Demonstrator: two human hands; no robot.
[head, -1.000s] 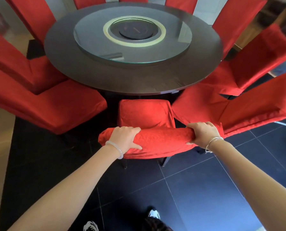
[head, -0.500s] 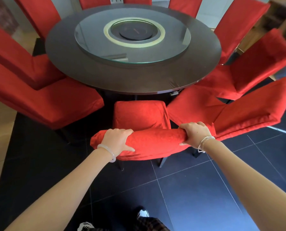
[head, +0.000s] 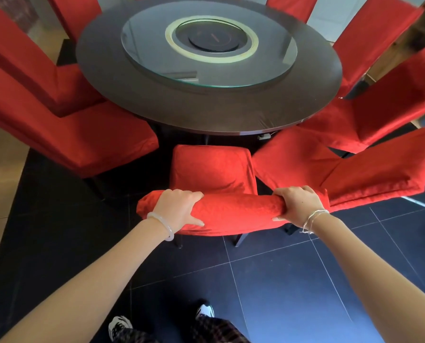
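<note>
Two hands on the chair [head: 211, 174], which stands on the dark tiled floor [head: 280, 280]. Its top rail runs side to side right across the person's front, and the seat points away toward the round counter [head: 181, 105]. The left grip [head: 179, 209] wraps the rail near its left end, fingers curled over the top and thumb along the near face. The right grip [head: 298, 204] is clamped round the right end, just beside the neighbouring chair [head: 354, 174]. Neither arm looks nearer. The seat's front edge is close to the counter's rim; whether it sits under it, I cannot tell. A straight push looks likely, tightest on the right.
</note>
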